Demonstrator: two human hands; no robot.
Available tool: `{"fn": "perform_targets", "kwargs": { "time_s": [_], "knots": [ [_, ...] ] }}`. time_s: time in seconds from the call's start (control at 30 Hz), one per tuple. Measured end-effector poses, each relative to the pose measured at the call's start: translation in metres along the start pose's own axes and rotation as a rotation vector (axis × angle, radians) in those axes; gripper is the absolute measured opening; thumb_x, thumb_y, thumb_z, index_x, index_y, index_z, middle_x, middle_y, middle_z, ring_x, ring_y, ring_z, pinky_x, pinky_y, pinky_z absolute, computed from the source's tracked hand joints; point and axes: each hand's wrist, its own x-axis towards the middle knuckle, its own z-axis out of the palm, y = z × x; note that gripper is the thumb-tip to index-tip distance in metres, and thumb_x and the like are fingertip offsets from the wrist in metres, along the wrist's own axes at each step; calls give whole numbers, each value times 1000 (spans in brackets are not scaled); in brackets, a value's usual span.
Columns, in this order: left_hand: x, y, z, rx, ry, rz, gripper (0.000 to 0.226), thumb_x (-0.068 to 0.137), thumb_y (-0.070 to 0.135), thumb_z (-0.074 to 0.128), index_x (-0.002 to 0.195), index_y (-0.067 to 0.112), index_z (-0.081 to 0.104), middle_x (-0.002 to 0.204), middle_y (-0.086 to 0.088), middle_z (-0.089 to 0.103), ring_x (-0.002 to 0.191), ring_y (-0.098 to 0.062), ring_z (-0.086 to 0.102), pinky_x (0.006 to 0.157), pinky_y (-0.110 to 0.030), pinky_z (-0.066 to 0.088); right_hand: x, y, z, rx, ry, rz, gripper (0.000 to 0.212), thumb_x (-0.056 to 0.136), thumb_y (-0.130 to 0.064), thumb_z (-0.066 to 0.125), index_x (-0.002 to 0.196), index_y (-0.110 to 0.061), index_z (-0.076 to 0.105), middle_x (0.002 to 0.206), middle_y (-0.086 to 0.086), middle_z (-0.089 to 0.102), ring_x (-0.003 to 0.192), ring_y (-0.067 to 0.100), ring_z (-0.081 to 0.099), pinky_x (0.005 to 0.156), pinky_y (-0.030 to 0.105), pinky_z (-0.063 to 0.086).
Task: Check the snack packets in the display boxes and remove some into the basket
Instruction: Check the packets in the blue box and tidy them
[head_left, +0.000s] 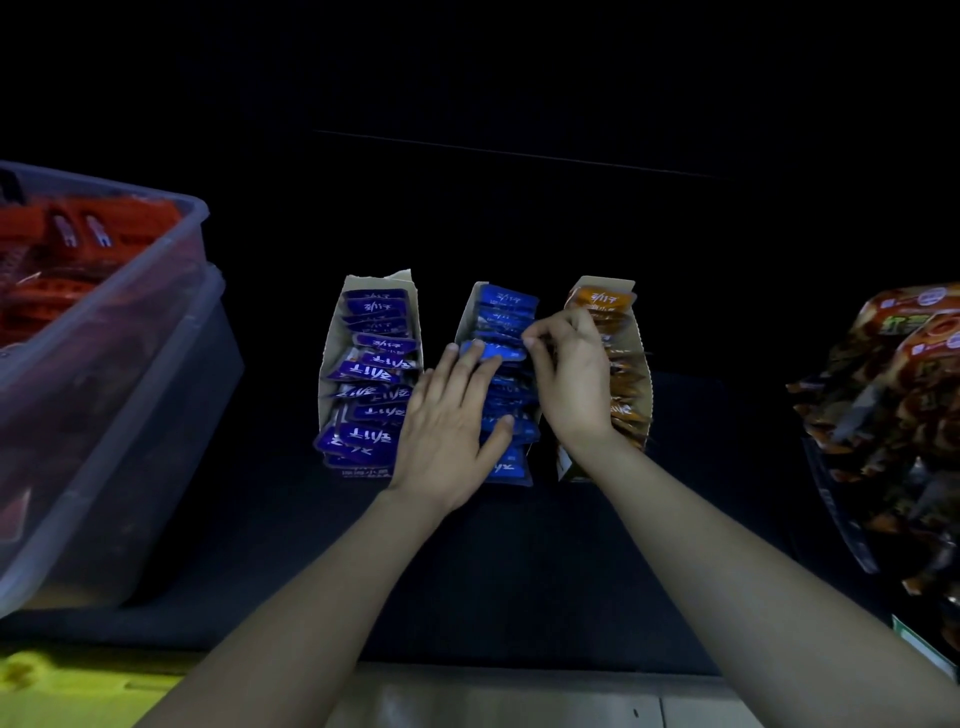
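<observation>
Boxes: three open cardboard display boxes in a row at frame centre on a dark shelf (519, 545), each running 12 to 6 o'clock. The purple box (332, 364) sits at 9 o'clock of the middle box (467, 317); the orange box (641, 364) sits at 3 o'clock of it.

Contents: the purple box holds purple packets (371, 373), roughly a dozen showing, overlapped and leaning. The middle box holds blue packets (506, 306); hands cover part of them, so count unclear. The orange box holds orange packets (602, 301), mostly hidden behind the right wrist, count unclear.

Hands: two, both over the middle box. Left hand (447, 431) lies flat on the blue stack, fingers straight and slightly spread, thumb out toward 3 o'clock, fingertips touching one raised blue packet (493, 352). Right hand (571, 374) comes in from 5 o'clock, fingers curled, thumb and forefinger pinching that blue packet's edge at its 3 o'clock end.

Tubs: two clear plastic tubs stacked at 9 o'clock of frame. The upper tub (156, 260) holds red packets (52, 291), too jumbled to count. Lower tub (197, 374) contents unclear.

Bags: large brown snack bags (893, 395) piled at 3 o'clock, at least two.

Yellow plastic edge (62, 686) at 7 o'clock; cannot tell what it is.
</observation>
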Motion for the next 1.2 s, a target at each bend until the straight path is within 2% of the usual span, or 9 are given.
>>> {"fn": "perform_targets", "kwargs": {
  "time_s": [0.1, 0.27, 0.47, 0.63, 0.73, 0.8, 0.87, 1.03, 1.2],
  "knots": [
    [0, 2, -2, 11, 2, -7, 68, 94, 52, 24, 153, 19, 24, 163, -1, 16, 151, -18, 4, 122, -43, 11, -1, -4, -5, 41, 1, -21, 9, 97, -7, 55, 97, -7, 64, 96, 4, 60, 84, 5, 51, 72, 14, 37],
    [1, 3, -4, 45, -14, -16, 71, 92, 55, 19, 155, 20, 20, 163, 0, 13, 151, -18, 0, 121, -40, 6, 2, -12, -15, 130, 23, -1, 13, 103, -16, 44, 103, -8, 55, 78, 4, 62, 62, 13, 56, 54, 25, 40],
    [2, 10, -7, 44, -68, -36, 66, 98, 51, 23, 156, 24, 11, 164, 5, 3, 151, -16, -7, 119, -36, 1, -3, -8, -19, 125, -82, -6, 13, 99, -13, 53, 109, -8, 61, 96, 3, 68, 86, 10, 63, 73, 23, 51],
    [2, 14, -12, 27, -98, -66, 63, 102, 43, 36, 157, 27, 9, 164, 7, -2, 150, -15, -9, 120, -38, 3, -5, -11, -31, 106, -22, -30, 12, 99, -16, 56, 98, -10, 67, 84, -7, 65, 75, 2, 57, 66, 10, 41],
    [2, 17, -15, 26, -103, -78, 63, 102, 43, 36, 157, 27, 8, 164, 6, -3, 150, -16, -10, 120, -39, 3, -5, -15, -41, 166, 81, 33, 13, 100, -20, 56, 97, -12, 66, 80, -18, 58, 75, -3, 58, 68, 16, 45],
    [2, 20, -17, 12, -92, -85, 64, 102, 43, 37, 156, 24, 10, 164, 5, -2, 150, -15, -9, 121, -40, 3, -4, -17, -50, 266, 108, 93, 17, 101, -24, 54, 99, -12, 65, 81, -13, 62, 77, 2, 62, 70, 25, 53],
    [2, 25, -20, -12, -42, -78, 66, 101, 43, 42, 156, 19, 13, 164, 2, 0, 151, -16, -3, 121, -41, 8, -4, -20, -61, 399, 109, 161, 16, 101, -24, 53, 100, -13, 65, 84, -4, 67, 78, 8, 66, 71, 30, 57],
    [6, 43, -28, -54, 216, 0, 74, 88, 36, 66, 149, 14, 29, 158, -11, 21, 144, -26, 26, 114, -42, 26, -5, -31, -80, 600, 140, 270, 14, 101, -17, 53, 96, -8, 63, 81, 4, 69, 66, 13, 65, 62, 24, 54],
    [8, 54, -36, -94, 342, 36, 55, 83, 28, 72, 132, 14, 51, 134, -3, 51, 122, -20, 48, 101, -41, 40, -9, -41, -88, 784, 53, 380, 14, 99, -5, 50, 89, -4, 60, 89, 13, 68, 65, 13, 63, 60, 21, 52]
  ]
}}
